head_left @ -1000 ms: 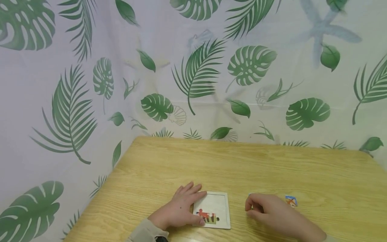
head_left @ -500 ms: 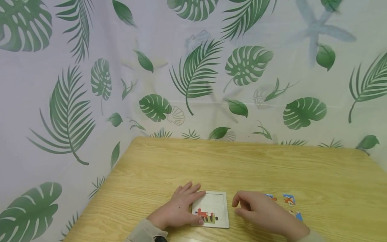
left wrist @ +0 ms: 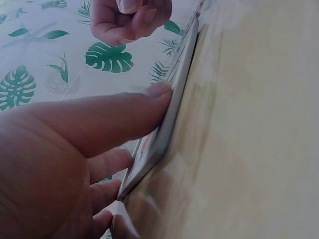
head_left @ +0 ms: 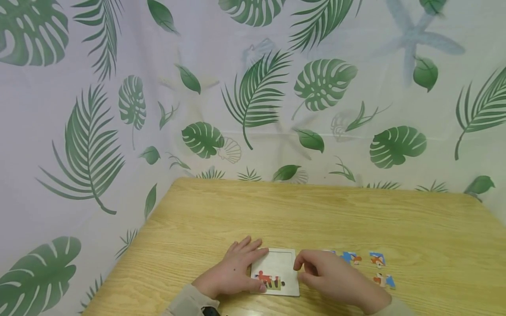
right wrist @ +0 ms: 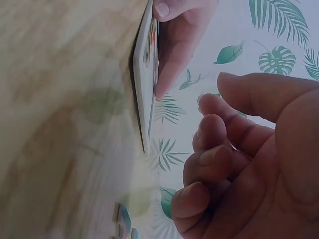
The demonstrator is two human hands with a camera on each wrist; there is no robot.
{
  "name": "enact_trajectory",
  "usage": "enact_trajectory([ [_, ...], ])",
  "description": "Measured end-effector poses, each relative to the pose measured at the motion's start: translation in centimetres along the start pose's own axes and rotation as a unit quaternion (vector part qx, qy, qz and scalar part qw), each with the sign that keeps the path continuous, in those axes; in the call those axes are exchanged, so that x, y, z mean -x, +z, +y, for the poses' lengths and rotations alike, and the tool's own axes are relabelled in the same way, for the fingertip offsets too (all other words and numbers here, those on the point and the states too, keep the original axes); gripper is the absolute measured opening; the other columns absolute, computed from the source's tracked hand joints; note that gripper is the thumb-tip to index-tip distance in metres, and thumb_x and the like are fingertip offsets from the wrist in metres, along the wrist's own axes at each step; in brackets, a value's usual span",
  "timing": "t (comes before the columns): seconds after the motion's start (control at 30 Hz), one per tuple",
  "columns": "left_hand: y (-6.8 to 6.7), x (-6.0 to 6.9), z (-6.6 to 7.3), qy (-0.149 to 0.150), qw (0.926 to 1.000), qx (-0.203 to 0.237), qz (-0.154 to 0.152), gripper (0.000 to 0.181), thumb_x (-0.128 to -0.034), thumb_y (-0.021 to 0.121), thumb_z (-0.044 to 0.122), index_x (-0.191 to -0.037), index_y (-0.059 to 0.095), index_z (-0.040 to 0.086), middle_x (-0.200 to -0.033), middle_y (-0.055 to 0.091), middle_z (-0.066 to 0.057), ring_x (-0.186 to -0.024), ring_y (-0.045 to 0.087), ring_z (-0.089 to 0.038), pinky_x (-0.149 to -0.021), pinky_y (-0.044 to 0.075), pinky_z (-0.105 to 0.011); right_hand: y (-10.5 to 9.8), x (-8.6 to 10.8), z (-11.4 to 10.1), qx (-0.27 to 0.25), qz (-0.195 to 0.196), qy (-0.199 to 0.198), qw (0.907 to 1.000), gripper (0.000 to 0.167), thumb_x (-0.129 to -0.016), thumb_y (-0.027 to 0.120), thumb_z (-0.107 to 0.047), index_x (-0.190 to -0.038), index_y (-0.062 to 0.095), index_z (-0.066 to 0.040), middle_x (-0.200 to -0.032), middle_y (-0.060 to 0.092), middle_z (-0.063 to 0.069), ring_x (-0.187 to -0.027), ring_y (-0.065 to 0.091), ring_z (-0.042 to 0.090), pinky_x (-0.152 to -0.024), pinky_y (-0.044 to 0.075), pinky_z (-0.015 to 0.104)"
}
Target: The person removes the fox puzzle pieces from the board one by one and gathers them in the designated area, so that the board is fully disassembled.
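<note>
A square white puzzle tray (head_left: pixel 290 274) lies on the table with a joined strip of red and black-striped puzzle pieces (head_left: pixel 272 281) at its near left. My left hand (head_left: pixel 236 271) rests on the tray's left side, fingers spread and thumb straight on its near edge; in the left wrist view the thumb (left wrist: pixel 129 114) touches the rim. My right hand (head_left: pixel 334 276) is over the tray's right edge. In the right wrist view its fingers (right wrist: pixel 212 162) are loosely curled, thumb apart from them, and nothing shows between them.
To the right lie several loose pieces: a fox-face piece (head_left: pixel 377 259), a blue-and-orange piece (head_left: pixel 351 257) and a piece with a blue corner (head_left: pixel 387 281). Another blue piece (head_left: pixel 330 252) shows partly behind the right hand. A leaf-patterned curtain (head_left: pixel 269 145) stands behind the wooden table (head_left: pixel 221 210).
My right hand has moved left from among the loose pieces to the tray's right edge, uncovering several of them. The left hand stays on the tray.
</note>
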State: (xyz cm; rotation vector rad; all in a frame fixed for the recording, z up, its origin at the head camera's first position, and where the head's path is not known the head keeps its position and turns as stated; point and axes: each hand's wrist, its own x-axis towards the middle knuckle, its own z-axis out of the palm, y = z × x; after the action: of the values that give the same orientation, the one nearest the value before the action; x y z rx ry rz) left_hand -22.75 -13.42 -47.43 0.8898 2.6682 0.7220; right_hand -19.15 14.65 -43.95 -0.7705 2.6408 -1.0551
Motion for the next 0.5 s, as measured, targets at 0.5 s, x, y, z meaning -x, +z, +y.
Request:
enact_trajectory([
  [0.5,0.1,-0.1,-0.3,-0.002,1.0000,0.006,-0.005,0.086,-0.0820,0.077,0.055,-0.155,0.045,0.021,-0.166,0.026,-0.005,-0.153,0.012,-0.033,-0.120,0.007,-0.060,1.7,-1.2,-0.4,-0.010,-0.023,-0.016,0.9995,0.011,-0.094,0.070,-0.020,-0.104,0.066,-0.018,-0.068,0.052,-0.010,-0.055,0.045,0.003,-0.052,0.041,0.025],
])
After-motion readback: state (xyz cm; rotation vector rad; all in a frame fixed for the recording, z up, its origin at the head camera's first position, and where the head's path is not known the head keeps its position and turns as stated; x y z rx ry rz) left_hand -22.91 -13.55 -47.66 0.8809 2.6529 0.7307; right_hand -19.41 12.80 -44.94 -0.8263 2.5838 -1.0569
